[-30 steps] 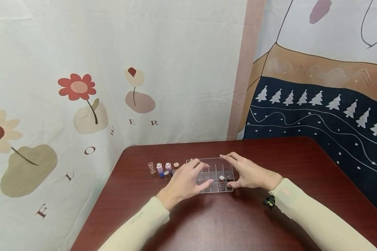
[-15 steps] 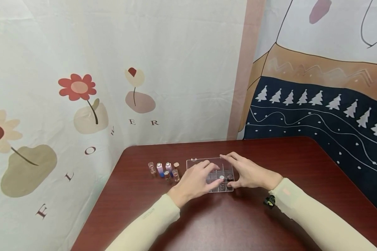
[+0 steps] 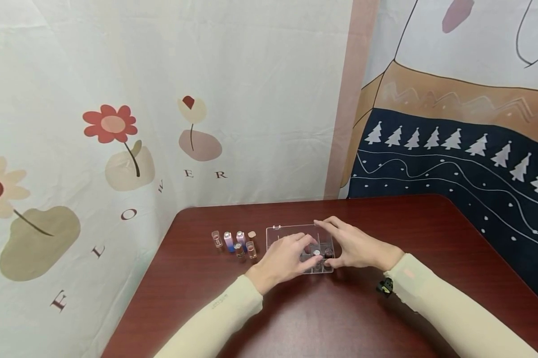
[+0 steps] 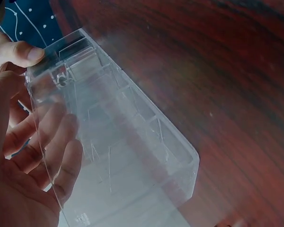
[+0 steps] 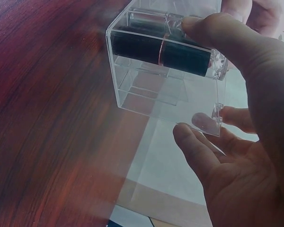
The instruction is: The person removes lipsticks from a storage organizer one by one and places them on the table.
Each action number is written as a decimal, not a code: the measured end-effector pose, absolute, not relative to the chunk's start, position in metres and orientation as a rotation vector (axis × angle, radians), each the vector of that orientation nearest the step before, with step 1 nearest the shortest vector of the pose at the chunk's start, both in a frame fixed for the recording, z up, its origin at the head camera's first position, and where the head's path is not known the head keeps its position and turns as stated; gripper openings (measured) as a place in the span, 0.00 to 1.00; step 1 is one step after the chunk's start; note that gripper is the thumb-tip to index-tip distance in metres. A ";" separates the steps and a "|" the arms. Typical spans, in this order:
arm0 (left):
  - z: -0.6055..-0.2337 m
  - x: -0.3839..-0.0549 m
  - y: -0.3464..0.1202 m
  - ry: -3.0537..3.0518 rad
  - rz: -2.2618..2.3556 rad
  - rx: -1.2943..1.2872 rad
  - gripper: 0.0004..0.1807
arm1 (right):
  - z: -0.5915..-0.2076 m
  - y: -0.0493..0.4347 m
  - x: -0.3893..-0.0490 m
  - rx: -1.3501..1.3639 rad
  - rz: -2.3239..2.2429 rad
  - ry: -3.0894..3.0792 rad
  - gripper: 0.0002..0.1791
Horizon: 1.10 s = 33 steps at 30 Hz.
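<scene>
A clear plastic compartment box [image 3: 291, 230] stands on the table under both hands. My right hand [image 3: 363, 243] grips its right end, thumb at the front and fingers at the back. In the right wrist view, a dark lipstick tube [image 5: 132, 45] with a copper ring lies inside a compartment near the right thumb, a clear-ended tube beside it. My left hand [image 3: 283, 256] is over the middle of the box, thumb and fingers apart around a light-topped tube [image 3: 316, 253]. Through the clear plastic, left fingers [image 4: 68, 165] show loosely bent in the left wrist view.
Left of the box stand several small tubes: a clear one [image 3: 217, 239], two purple-and-blue ones [image 3: 229, 242], a beige-topped one [image 3: 252, 234], and two more short clear ones [image 3: 251, 250] in front. Fabric with flower prints [image 3: 269, 99] hangs behind the dark red table [image 3: 322, 318].
My left hand has moved right along the box towards the light-topped tube, uncovering the box's left back corner and a short clear tube outside. My right hand has stayed in place.
</scene>
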<state>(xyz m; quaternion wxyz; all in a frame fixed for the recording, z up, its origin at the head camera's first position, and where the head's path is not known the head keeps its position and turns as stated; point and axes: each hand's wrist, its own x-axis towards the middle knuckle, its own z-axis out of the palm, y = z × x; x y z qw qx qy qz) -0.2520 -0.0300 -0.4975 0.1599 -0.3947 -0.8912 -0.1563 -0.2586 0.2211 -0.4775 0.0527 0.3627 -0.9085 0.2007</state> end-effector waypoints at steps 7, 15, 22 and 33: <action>-0.498 -0.252 -0.027 -2.534 -0.427 -1.128 0.16 | -0.479 0.222 -0.260 1.099 0.595 -2.748 0.63; -0.500 -0.252 -0.026 -2.538 -0.394 -1.136 0.14 | -0.478 0.222 -0.259 1.102 0.606 -2.741 0.62; -0.501 -0.251 -0.028 -2.527 -0.384 -1.146 0.14 | -0.478 0.221 -0.258 1.105 0.597 -2.742 0.61; -0.497 -0.250 -0.031 -2.508 -0.427 -1.169 0.14 | -0.479 0.221 -0.260 1.103 0.588 -2.739 0.62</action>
